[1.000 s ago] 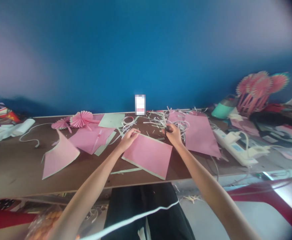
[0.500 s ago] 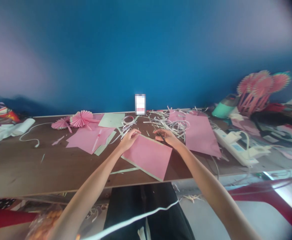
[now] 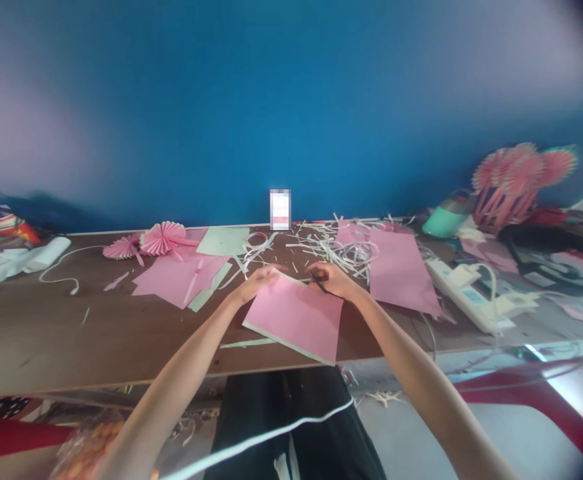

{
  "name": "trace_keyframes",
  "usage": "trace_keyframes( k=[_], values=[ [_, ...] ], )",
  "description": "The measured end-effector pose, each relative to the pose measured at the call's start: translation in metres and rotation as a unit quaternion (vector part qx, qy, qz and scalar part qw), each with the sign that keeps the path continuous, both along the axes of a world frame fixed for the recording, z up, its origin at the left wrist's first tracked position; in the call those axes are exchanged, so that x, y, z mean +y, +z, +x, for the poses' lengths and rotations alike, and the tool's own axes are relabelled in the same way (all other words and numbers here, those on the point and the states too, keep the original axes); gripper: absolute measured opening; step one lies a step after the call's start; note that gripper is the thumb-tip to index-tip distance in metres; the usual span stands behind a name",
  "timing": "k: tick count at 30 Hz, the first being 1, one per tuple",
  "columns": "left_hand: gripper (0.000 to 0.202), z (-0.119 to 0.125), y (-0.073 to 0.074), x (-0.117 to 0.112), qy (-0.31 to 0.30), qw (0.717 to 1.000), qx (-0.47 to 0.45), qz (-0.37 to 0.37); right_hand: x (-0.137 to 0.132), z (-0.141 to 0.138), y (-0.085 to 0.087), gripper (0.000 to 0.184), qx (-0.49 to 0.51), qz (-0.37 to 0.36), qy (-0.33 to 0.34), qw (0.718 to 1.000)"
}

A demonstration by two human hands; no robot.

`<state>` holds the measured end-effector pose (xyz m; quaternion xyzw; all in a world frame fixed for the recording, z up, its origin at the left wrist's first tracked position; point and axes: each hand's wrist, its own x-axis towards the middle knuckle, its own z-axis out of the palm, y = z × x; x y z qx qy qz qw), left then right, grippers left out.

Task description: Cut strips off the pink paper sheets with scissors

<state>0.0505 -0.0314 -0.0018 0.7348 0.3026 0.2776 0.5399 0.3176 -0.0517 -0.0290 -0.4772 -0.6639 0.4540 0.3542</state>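
Nearest of all, a white cord [image 3: 271, 433] cuts across dark trousers [image 3: 251, 413], and straight above comes the counter [image 3: 46, 340]. A pale strip [image 3: 244, 344] lies there, just beside the pink sheet [image 3: 296, 317], which sits aslant between the forearms, its near corner out at the front edge. Up at its far left corner, the left hand [image 3: 258, 283], fingers pinching the paper! At the far edge, the right hand [image 3: 335, 280], fingers curled round a dark tool [image 3: 320, 283], too small to name for sure. Past the hands, a tangle of scraps [image 3: 341, 251]; to their right a larger sheet [image 3: 401, 270], with a power strip [image 3: 474, 299] beside it. Over on the left, paper fans [image 3: 164, 238] rest by more pink paper [image 3: 164, 283]. Farther right, a tilted green bottle [image 3: 446, 219], and behind everything, the blue wall [image 3: 291, 100].
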Motion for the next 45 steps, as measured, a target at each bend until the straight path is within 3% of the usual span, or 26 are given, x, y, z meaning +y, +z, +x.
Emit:
trace_keyframes(
  k=[6,9,12,16,21,24,32,38,45],
  values=[
    [0.047,0.0,0.003,-0.005,-0.017,1.0,-0.013,-0.022,-0.001,-0.002,0.001,0.039,-0.002,0.004,0.011,1.0],
    [0.041,0.003,-0.002,-0.002,0.048,0.996,0.048,0.065,-0.001,-0.004,-0.001,0.038,0.002,0.017,0.019,1.0],
    [0.036,0.007,-0.008,0.001,0.094,0.972,0.109,0.184,-0.001,-0.005,-0.003,0.036,-0.002,0.029,0.027,0.999],
    [0.033,0.012,-0.012,0.002,0.062,0.923,0.183,0.332,-0.001,-0.008,-0.006,0.035,-0.012,0.039,0.032,0.999],
    [0.025,0.022,-0.02,-0.001,0.033,0.871,0.257,0.417,-0.002,-0.014,-0.007,0.037,-0.007,0.063,0.016,0.998],
    [0.022,0.022,-0.023,0.001,0.038,0.861,0.284,0.42,-0.003,-0.013,-0.005,0.039,-0.017,0.077,0.02,0.997],
    [0.022,0.008,-0.024,0.01,0.065,0.905,0.256,0.332,-0.004,0.003,0.006,0.042,-0.104,0.082,0.064,0.989],
    [0.016,0.003,-0.025,0.014,0.08,0.894,0.258,0.358,-0.008,0.007,0.014,0.039,-0.133,0.08,0.111,0.982],
    [0.02,-0.001,-0.024,0.019,0.069,0.887,0.242,0.386,-0.008,0.014,0.014,0.036,-0.246,0.151,0.071,0.955]
  ],
)
